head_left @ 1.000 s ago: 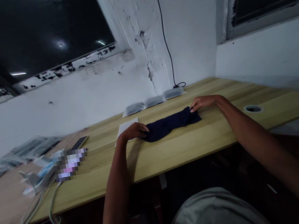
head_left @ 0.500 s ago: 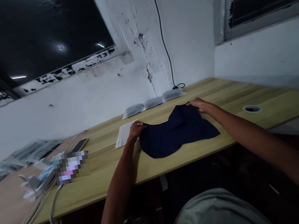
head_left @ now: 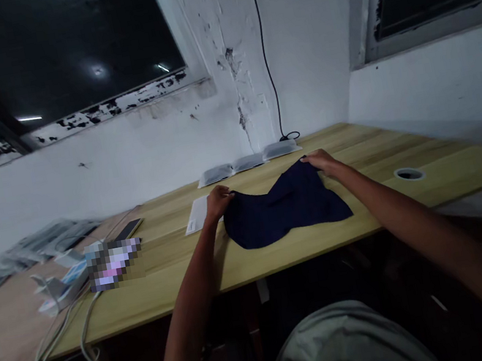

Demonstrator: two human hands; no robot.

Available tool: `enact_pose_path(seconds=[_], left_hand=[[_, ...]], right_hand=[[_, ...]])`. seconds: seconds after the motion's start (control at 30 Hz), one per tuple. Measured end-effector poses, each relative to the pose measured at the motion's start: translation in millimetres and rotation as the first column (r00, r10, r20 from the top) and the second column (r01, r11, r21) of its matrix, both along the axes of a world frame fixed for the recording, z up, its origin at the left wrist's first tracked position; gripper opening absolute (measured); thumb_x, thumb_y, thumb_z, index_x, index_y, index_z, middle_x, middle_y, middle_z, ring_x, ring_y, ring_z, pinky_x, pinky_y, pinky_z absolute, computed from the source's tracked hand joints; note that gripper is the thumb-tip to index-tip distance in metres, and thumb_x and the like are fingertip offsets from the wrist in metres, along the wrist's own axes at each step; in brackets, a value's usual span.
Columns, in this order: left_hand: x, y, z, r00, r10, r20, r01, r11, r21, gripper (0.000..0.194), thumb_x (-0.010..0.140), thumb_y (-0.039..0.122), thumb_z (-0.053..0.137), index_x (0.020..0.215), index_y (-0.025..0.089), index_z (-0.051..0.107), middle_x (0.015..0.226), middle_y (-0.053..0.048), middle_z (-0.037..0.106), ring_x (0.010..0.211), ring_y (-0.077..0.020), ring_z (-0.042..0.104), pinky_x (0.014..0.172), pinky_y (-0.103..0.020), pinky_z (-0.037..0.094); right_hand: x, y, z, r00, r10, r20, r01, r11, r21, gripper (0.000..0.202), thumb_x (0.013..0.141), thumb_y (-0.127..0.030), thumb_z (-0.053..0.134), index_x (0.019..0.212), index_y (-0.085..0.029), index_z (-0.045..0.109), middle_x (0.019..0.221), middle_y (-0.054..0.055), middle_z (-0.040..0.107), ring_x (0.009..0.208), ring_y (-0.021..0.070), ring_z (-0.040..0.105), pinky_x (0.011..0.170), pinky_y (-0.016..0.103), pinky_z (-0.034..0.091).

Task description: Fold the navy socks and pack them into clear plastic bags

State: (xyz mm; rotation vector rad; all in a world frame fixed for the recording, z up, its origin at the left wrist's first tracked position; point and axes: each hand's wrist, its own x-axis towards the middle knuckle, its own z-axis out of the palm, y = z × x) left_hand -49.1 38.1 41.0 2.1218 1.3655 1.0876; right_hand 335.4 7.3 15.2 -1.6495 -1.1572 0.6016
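Observation:
A dark navy piece of fabric (head_left: pixel 286 210) is spread over the wooden table, its near edge lying on the top and its far edge lifted a little. At its far left corner my left hand (head_left: pixel 219 202) is closed, pinching the cloth. My right hand (head_left: pixel 319 160) pinches the far right corner, slightly higher than the left. The cloth sags between the two hands. Under and behind my left hand lies a flat white packet (head_left: pixel 197 215); part of it is hidden by the hand. Whether the cloth is a finished garment I cannot tell.
Three clear plastic packets (head_left: pixel 247 162) lie along the wall. On the left are a phone (head_left: pixel 131 229), a power strip (head_left: pixel 70 285) with cables, a blurred-out screen (head_left: pixel 116 265) and several plastic-wrapped packets (head_left: pixel 42 243). A round cable hole (head_left: pixel 409 174) is at right in the table (head_left: pixel 453 168).
Both hands have raised the cloth's far corners slightly, the right one more clearly. The far edge now stretches and sags between them.

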Motion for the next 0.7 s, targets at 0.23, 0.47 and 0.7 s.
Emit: enact_pose_path(seconds=[0.23,0.47,0.7], left_hand=[[5.3,-2.4,-8.6,0.936,-0.038,-0.35,0.092,0.986,0.141,0.03,0.076,0.032,0.071,0.102,0.018,0.066,0.108,-0.009,0.069,0.091,-0.0229,0.065,0.087,-0.037,0.052],[3.5,-2.9,-8.4,0.922,-0.049,-0.385,0.117,0.981,0.156,0.024,0.078,0.03,0.07,0.098,0.018,0.067,0.107,-0.009,0.067,0.095,-0.0244,0.064,0.092,-0.038,0.05],[7.0,-10.4,-4.8,0.918,-0.082,-0.387,0.124,0.989,0.085,0.023,0.082,0.031,0.066,0.1,0.018,0.067,0.111,-0.01,0.067,0.103,-0.0252,0.061,0.094,-0.036,0.047]], right_hand=[[-9.3,-11.1,7.7,0.68,0.326,0.657,-0.402,0.915,-0.037,0.035,0.054,-0.025,0.085,0.085,-0.017,0.072,0.096,0.008,0.072,0.085,0.0218,0.064,0.075,0.028,0.046],[-31.3,-21.7,10.8,0.451,0.718,0.53,-0.696,0.655,-0.295,0.03,0.077,-0.044,0.065,0.069,-0.017,0.074,0.063,0.001,0.067,0.057,0.0132,0.052,0.059,0.026,0.036],[-59.3,-33.8,17.0,0.499,0.834,0.234,-0.818,0.543,-0.19,0.043,0.079,-0.056,0.065,0.094,-0.019,0.079,0.097,0.006,0.076,0.093,0.022,0.066,0.086,0.029,0.047]])
